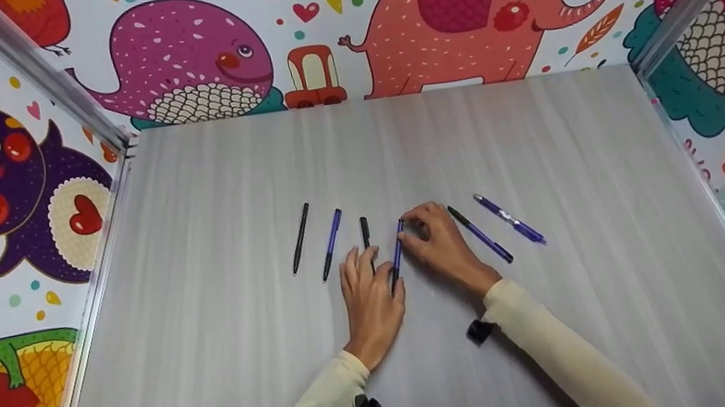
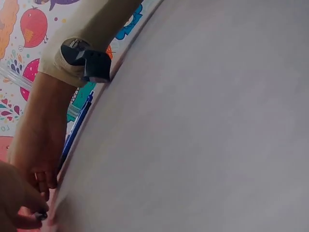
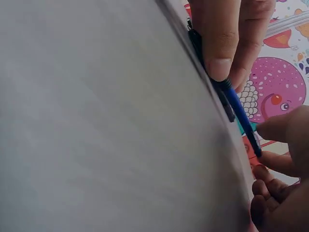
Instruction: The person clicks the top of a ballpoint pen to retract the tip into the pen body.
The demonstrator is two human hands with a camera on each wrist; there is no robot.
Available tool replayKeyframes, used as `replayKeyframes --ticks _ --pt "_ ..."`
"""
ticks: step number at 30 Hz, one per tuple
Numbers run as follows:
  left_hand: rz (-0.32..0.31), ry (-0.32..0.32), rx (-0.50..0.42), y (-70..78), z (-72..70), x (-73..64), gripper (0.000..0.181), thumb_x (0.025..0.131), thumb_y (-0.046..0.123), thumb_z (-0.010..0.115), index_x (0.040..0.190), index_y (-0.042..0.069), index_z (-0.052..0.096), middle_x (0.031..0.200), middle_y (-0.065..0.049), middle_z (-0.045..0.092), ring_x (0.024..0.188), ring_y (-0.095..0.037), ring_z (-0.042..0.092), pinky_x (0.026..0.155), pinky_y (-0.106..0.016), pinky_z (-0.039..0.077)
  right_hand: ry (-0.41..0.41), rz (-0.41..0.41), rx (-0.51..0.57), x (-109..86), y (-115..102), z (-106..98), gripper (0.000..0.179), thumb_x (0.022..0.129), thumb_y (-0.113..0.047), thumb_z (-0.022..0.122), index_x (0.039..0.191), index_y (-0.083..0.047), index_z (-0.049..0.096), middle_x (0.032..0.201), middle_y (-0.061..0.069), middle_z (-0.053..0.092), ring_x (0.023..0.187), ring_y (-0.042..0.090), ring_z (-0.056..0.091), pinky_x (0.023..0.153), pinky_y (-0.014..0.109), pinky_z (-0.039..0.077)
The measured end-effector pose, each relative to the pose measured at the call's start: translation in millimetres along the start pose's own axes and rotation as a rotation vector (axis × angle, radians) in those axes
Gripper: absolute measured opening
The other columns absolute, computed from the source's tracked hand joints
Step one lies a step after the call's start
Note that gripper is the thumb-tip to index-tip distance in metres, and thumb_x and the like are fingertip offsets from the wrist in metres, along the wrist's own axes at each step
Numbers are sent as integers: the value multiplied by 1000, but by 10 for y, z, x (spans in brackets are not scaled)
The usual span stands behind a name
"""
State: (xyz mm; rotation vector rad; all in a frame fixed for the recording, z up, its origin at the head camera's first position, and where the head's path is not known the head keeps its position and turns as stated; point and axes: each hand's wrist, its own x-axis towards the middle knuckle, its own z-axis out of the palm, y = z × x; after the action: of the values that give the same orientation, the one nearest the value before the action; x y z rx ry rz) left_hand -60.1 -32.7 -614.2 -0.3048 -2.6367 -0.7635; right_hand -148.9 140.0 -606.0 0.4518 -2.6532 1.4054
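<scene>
Between the two hands a slim blue pen (image 1: 397, 250) with a dark lower end slants on the table. My left hand (image 1: 376, 305) pinches its dark lower part, the thumb lying along it in the right wrist view. At the upper end, my right hand (image 1: 444, 241) holds the tip of the pen between thumb and index finger. Under the left fingers runs a black pen (image 1: 365, 230), its lower part hidden by them. Close right of the right hand lies a blue pen with a black end (image 1: 481, 234).
Further left lie a black pen (image 1: 301, 238) and a blue pen with a black grip (image 1: 333, 244). A blue-and-white patterned pen (image 1: 510, 219) is at the right end of the row. Behind the grey table (image 1: 250, 364) stand cartoon-printed walls with metal rails.
</scene>
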Motion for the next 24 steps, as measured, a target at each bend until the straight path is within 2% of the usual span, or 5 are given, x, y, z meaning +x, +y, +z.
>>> replayKeyframes --ticks 8,12,15,20,24 --pt "11 27 -72 84 -75 143 15 94 10 85 108 4 81 135 -12 68 141 -42 52 120 -57 41 106 -19 170 -55 -98 -205 22 105 -7 75 126 -2 74 121 10 76 111 26 71 94 48 58" --pt "11 32 -110 158 -106 200 16 93 8 86 107 4 81 126 -8 70 134 -37 56 116 -54 45 166 -22 238 -68 -191 -305 17 105 -5 74 122 -2 75 114 8 79 101 22 73 89 33 59" --pt "0 29 -130 207 -110 239 17 91 8 88 107 6 82 117 -6 72 126 -32 59 111 -51 48 200 -32 281 -78 -253 -360 18 103 -2 76 121 0 75 111 10 79 96 25 73 86 24 57" --pt "-22 16 -184 270 -94 289 20 90 5 89 107 6 81 106 -5 76 113 -28 63 101 -49 52 236 -43 296 -104 -331 -434 23 100 3 77 123 3 74 110 15 78 97 28 73 89 23 57" --pt "-46 -25 -299 323 -112 326 21 90 0 88 109 3 79 105 -7 79 108 -27 65 97 -47 54 224 -40 293 -124 -366 -505 22 102 2 76 124 0 75 114 14 78 102 24 74 94 25 59"
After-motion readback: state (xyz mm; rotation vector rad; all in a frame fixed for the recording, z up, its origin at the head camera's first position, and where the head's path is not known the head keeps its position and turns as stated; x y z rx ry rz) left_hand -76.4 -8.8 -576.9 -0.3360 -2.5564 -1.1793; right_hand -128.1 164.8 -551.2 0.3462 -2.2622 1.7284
